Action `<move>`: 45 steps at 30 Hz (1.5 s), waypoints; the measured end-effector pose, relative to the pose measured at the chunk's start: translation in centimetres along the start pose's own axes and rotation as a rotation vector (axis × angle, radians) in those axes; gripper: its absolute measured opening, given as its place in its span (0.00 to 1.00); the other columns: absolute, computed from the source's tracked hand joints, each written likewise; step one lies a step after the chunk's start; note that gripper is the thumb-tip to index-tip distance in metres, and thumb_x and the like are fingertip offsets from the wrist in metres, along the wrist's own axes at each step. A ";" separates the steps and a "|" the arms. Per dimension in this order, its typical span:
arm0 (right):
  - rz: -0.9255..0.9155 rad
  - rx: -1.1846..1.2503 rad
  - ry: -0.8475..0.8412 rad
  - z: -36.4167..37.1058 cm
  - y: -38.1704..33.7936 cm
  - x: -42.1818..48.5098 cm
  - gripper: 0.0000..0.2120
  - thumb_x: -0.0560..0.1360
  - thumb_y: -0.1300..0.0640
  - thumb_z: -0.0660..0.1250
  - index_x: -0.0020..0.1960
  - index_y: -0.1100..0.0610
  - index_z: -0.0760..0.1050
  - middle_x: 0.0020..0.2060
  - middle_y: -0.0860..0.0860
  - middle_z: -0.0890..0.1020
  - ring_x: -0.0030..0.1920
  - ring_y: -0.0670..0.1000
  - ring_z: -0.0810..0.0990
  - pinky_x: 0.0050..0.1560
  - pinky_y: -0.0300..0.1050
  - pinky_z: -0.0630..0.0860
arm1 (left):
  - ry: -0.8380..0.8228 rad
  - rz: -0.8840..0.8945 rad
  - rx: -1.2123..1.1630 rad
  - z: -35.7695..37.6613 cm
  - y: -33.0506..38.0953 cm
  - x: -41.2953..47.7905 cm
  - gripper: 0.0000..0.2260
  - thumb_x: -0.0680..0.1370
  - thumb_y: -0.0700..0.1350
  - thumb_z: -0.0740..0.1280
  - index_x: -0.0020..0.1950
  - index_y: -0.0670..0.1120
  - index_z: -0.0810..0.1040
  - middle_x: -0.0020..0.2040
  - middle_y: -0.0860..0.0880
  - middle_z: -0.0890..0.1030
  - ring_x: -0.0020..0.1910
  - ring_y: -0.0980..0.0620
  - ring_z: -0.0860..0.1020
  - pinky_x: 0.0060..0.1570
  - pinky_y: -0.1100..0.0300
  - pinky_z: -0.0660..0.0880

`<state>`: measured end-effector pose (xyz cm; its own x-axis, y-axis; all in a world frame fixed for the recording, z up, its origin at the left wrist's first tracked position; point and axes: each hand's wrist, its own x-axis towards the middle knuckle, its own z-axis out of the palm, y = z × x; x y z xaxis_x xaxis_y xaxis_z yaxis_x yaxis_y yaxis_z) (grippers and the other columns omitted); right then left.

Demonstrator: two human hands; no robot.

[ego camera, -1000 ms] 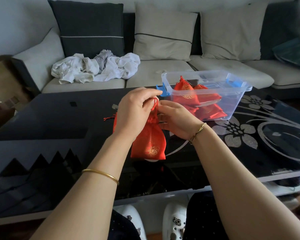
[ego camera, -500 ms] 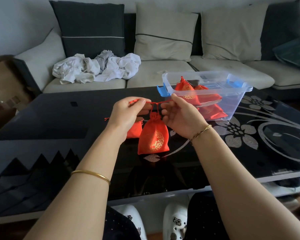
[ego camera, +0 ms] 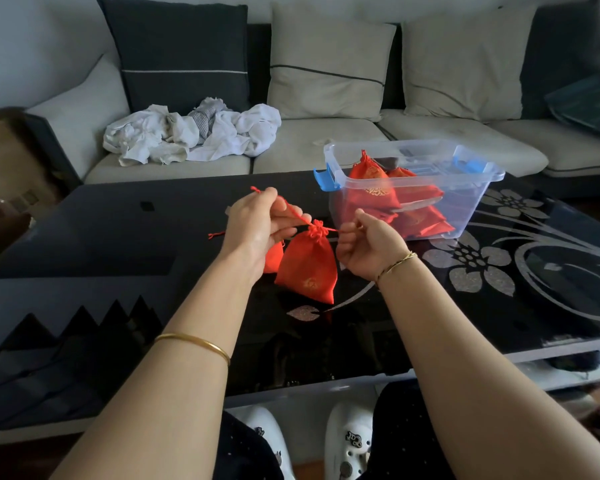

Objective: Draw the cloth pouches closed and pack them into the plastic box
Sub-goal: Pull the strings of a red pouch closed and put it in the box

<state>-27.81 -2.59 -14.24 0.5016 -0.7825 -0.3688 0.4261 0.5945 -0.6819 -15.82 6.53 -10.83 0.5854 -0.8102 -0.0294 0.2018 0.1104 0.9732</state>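
Both hands are raised over the black glass table (ego camera: 118, 230), and between them hangs a red cloth pouch (ego camera: 307, 268) with a gold print on its front. The left hand (ego camera: 257, 223) pinches one end of the red drawstring (ego camera: 293, 211) between the thumb and the curled fingers, and the knotted tip of the cord stands out above that hand. The right hand (ego camera: 368, 247) has its fingers curled around the other end of the cord, just beside the pouch neck. The cord is stretched tight from each hand to the neck, and the mouth of the pouch is gathered into a small bunch. The pouch hangs a little tilted; its lower edge is near the glass, but I cannot tell if it touches. A second red pouch (ego camera: 273, 259) lies on the table, partly hidden behind the left hand. The clear plastic box (ego camera: 471, 209) with blue latches stands on the table beyond the right hand, open on top, and several closed red pouches (ego camera: 371, 185) lie inside it. A sofa (ego camera: 309, 147) with a heap of white clothes (ego camera: 194, 133) is behind the table
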 end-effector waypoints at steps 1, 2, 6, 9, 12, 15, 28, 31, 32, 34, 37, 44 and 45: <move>-0.030 0.010 -0.018 0.1 -0.3 -0.2 0.18 0.81 0.52 0.56 0.33 0.54 0.64 0.20 0.48 0.71 0.20 0.44 0.66 0.22 0.34 0.65 | -0.026 0.001 0.011 -0.1 0.0 0.0 0.15 0.80 0.42 0.56 0.33 0.45 0.69 0.26 0.51 0.79 0.31 0.52 0.81 0.33 0.61 0.73; -0.061 0.020 -0.045 0.3 -0.6 -0.4 0.18 0.81 0.52 0.56 0.33 0.55 0.64 0.21 0.49 0.73 0.20 0.44 0.67 0.22 0.34 0.66 | -0.052 -0.001 0.012 -0.1 0.0 0.0 0.15 0.81 0.42 0.57 0.34 0.45 0.71 0.26 0.51 0.78 0.29 0.53 0.80 0.32 0.62 0.72; -0.127 0.019 -0.133 1.0 -1.4 -0.9 0.17 0.81 0.52 0.56 0.34 0.54 0.66 0.31 0.52 0.81 0.21 0.43 0.70 0.22 0.34 0.68 | -0.127 0.014 -0.049 -0.2 0.3 -0.1 0.14 0.81 0.43 0.58 0.38 0.43 0.74 0.29 0.50 0.77 0.33 0.53 0.81 0.29 0.65 0.71; -0.165 -0.051 -0.128 1.1 -1.3 -0.8 0.16 0.80 0.52 0.57 0.35 0.55 0.67 0.36 0.54 0.81 0.24 0.43 0.71 0.23 0.34 0.69 | -0.128 0.030 0.070 -0.1 0.3 -0.1 0.13 0.81 0.43 0.59 0.38 0.42 0.76 0.31 0.49 0.77 0.33 0.52 0.81 0.28 0.65 0.70; -0.246 -0.152 -0.123 1.4 -1.2 -0.9 0.16 0.79 0.51 0.60 0.34 0.55 0.69 0.34 0.51 0.79 0.28 0.45 0.70 0.25 0.35 0.69 | -0.177 0.003 0.232 -0.2 0.0 -0.3 0.10 0.79 0.43 0.63 0.40 0.42 0.79 0.35 0.48 0.78 0.32 0.55 0.79 0.30 0.65 0.71; -0.335 -0.255 -0.145 2.1 -1.2 -1.6 0.16 0.79 0.52 0.62 0.34 0.56 0.71 0.30 0.50 0.76 0.28 0.45 0.68 0.27 0.36 0.67 | -0.246 0.024 0.373 -0.2 0.1 -0.5 0.03 0.76 0.41 0.68 0.43 0.43 0.80 0.36 0.48 0.80 0.34 0.56 0.78 0.33 0.65 0.73; -0.304 -0.737 -0.060 2.4 -0.8 -2.6 0.13 0.80 0.56 0.56 0.44 0.61 0.76 0.30 0.54 0.77 0.22 0.47 0.72 0.28 0.40 0.68 | -0.177 0.024 0.397 0.3 -0.4 -0.4 0.06 0.77 0.40 0.66 0.41 0.43 0.78 0.33 0.48 0.78 0.32 0.55 0.76 0.32 0.64 0.73; -0.394 -0.767 -0.108 2.3 -0.8 -2.7 0.05 0.76 0.66 0.60 0.44 0.60 0.73 0.30 0.55 0.78 0.26 0.47 0.75 0.30 0.38 0.72 | -0.127 0.011 0.348 0.3 -0.3 -0.3 0.05 0.77 0.39 0.64 0.41 0.44 0.77 0.34 0.48 0.77 0.31 0.55 0.76 0.31 0.62 0.72; -0.437 -0.808 -0.130 2.3 -0.8 -2.7 0.05 0.75 0.68 0.62 0.43 0.60 0.72 0.31 0.55 0.78 0.27 0.48 0.75 0.31 0.38 0.73 | -0.105 0.018 0.348 0.3 -0.4 -0.2 0.05 0.77 0.39 0.64 0.41 0.44 0.76 0.34 0.48 0.77 0.30 0.55 0.75 0.30 0.63 0.72; -0.539 -0.920 -0.165 2.1 -0.7 -2.7 0.06 0.72 0.69 0.66 0.42 0.60 0.74 0.32 0.53 0.78 0.29 0.47 0.75 0.32 0.37 0.75 | -0.069 0.034 0.354 0.3 -0.4 -0.1 0.05 0.77 0.38 0.64 0.42 0.43 0.76 0.34 0.47 0.77 0.30 0.55 0.75 0.29 0.63 0.72; -0.717 -1.112 -0.166 2.1 -0.3 -2.7 0.05 0.69 0.66 0.72 0.44 0.61 0.78 0.35 0.50 0.79 0.35 0.46 0.78 0.38 0.38 0.78 | -0.049 0.034 0.356 0.3 -0.4 -0.1 0.05 0.77 0.38 0.64 0.42 0.43 0.76 0.33 0.47 0.78 0.29 0.55 0.76 0.28 0.63 0.71; -0.972 -1.323 -0.101 2.6 0.4 -2.5 0.05 0.68 0.64 0.71 0.44 0.60 0.80 0.33 0.42 0.77 0.36 0.42 0.75 0.40 0.33 0.73 | 0.018 -0.008 0.303 0.3 -0.3 0.0 0.07 0.77 0.36 0.63 0.39 0.43 0.76 0.30 0.47 0.78 0.26 0.56 0.76 0.26 0.64 0.71; -0.996 -1.347 -0.102 2.7 0.5 -2.5 0.05 0.68 0.64 0.70 0.44 0.60 0.80 0.34 0.43 0.78 0.36 0.42 0.75 0.40 0.33 0.72 | 0.027 -0.016 0.293 0.2 -0.2 0.0 0.07 0.77 0.36 0.63 0.39 0.43 0.76 0.30 0.46 0.78 0.26 0.55 0.76 0.26 0.64 0.71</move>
<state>-26.84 0.19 -11.89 0.5181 -0.6839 0.5137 -0.2915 -0.7058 -0.6457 -16.05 6.39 -11.01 0.6051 -0.7947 -0.0472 -0.0220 -0.0759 0.9969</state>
